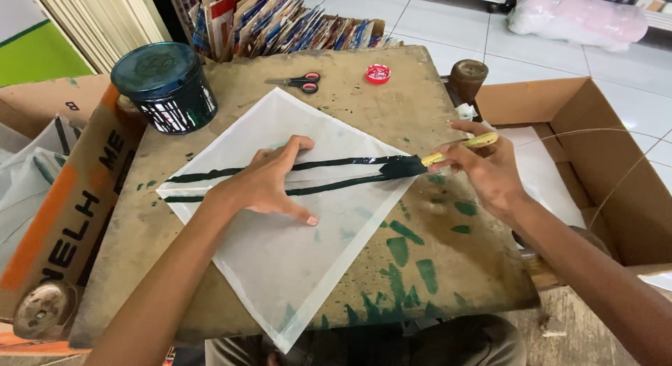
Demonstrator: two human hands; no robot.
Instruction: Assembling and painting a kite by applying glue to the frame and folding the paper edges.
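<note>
A white translucent sheet, set like a diamond, lies on a paint-stained board. Two dark green stripes run across it from left to right. My left hand presses flat on the sheet with fingers spread, between and over the stripes. My right hand grips the yellow handle of a paintbrush. Its dark bristles rest at the sheet's right corner, where the stripes meet.
A dark paint-streaked can with a blue lid stands at the board's back left. Scissors and a red cap lie at the back. An open cardboard box sits at right, a box of printed sheets behind.
</note>
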